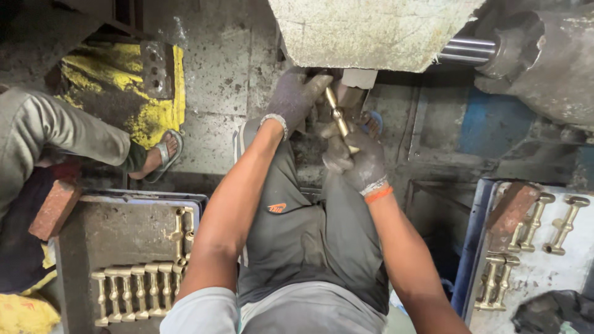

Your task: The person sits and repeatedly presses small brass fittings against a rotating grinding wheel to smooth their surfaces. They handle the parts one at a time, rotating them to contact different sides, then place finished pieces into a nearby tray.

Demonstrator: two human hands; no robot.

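Brass fitting (339, 119) is pinched between our gloved left hand (296, 98) at its top and right hand (362, 162) below, right under the grey machine block (371, 31), so we'd guess worn gloves could slip or snag.

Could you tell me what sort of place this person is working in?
Probably a small metalworking shop: gloved hands, left and right, hold a brass casting under a heavy machine, with trays of similar brass castings on either side.
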